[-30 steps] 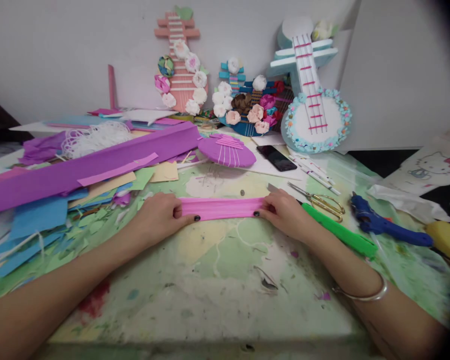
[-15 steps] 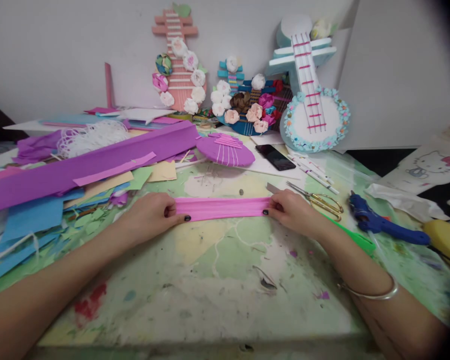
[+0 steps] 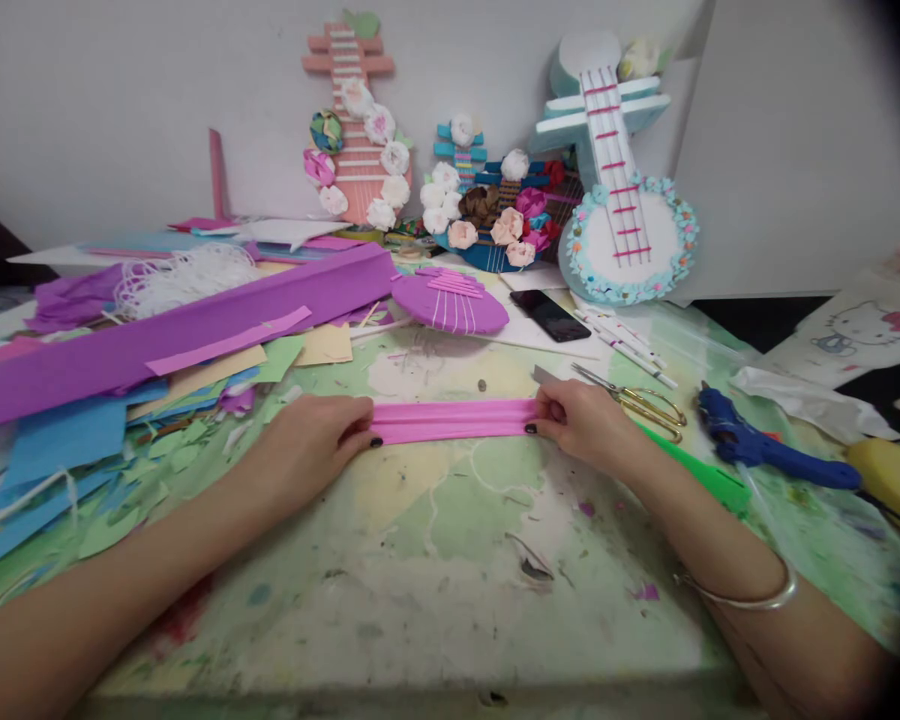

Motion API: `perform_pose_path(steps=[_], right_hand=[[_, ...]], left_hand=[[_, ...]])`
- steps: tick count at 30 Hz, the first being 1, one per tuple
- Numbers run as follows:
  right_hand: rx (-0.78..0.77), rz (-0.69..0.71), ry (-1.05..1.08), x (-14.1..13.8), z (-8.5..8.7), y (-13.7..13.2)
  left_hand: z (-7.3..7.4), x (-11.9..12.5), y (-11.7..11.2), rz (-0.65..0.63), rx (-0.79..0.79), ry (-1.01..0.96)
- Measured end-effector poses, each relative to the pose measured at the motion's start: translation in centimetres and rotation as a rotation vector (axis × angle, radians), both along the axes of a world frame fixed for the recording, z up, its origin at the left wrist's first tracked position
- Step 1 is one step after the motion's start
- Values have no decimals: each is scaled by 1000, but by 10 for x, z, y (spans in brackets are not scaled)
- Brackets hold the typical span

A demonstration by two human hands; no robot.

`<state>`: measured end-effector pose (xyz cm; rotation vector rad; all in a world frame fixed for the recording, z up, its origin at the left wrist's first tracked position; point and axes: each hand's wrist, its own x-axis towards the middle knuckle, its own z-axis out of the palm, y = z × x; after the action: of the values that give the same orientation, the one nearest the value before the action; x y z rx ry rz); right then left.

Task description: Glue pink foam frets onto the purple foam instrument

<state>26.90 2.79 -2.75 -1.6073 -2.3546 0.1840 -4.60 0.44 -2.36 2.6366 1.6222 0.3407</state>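
A folded pink paper strip (image 3: 454,419) lies flat across the middle of the stained green table (image 3: 450,560). My left hand (image 3: 311,447) pinches its left end, thumb on top, fingers closed. My right hand (image 3: 586,422) pinches the right end the same way. A silver bangle (image 3: 746,597) sits on my right wrist. Both forearms rest on the table.
Gold scissors (image 3: 637,402), a green ruler (image 3: 694,463) and a blue glue gun (image 3: 765,445) lie to the right. A phone (image 3: 551,315) and a purple oval piece (image 3: 450,303) sit behind the strip. A long purple roll (image 3: 172,330) and paper scraps (image 3: 60,450) cover the left. Decorated paper guitars (image 3: 615,200) lean on the wall.
My left hand has slid right along the strip, so the visible length between my hands is shorter. My right hand stays on the right end.
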Motion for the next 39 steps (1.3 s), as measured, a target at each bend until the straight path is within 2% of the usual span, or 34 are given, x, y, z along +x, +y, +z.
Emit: perform_pose_path(steps=[3, 7, 14, 18, 24, 31, 34, 39], right_hand=[[65, 137, 72, -5, 2, -5], [70, 338, 144, -10, 1, -12], [1, 338, 143, -12, 4, -14], [15, 333, 148, -12, 2, -10], [62, 378, 93, -12, -3, -8], [-42, 304, 124, -14, -1, -7], [-29, 291, 113, -13, -3, -5], [-26, 261, 97, -12, -6, -3]], left_hand=[[-3, 4, -1, -157, -12, -118], [-5, 5, 0, -250, -19, -143], [-9, -3, -4, -336, 107, 7], [-9, -3, -5, -341, 140, 78], [-7, 4, -5, -278, 87, 122], [-10, 6, 0, -229, 19, 87], [-12, 7, 2, -201, 11, 99], [-14, 6, 6, -140, -65, -38]])
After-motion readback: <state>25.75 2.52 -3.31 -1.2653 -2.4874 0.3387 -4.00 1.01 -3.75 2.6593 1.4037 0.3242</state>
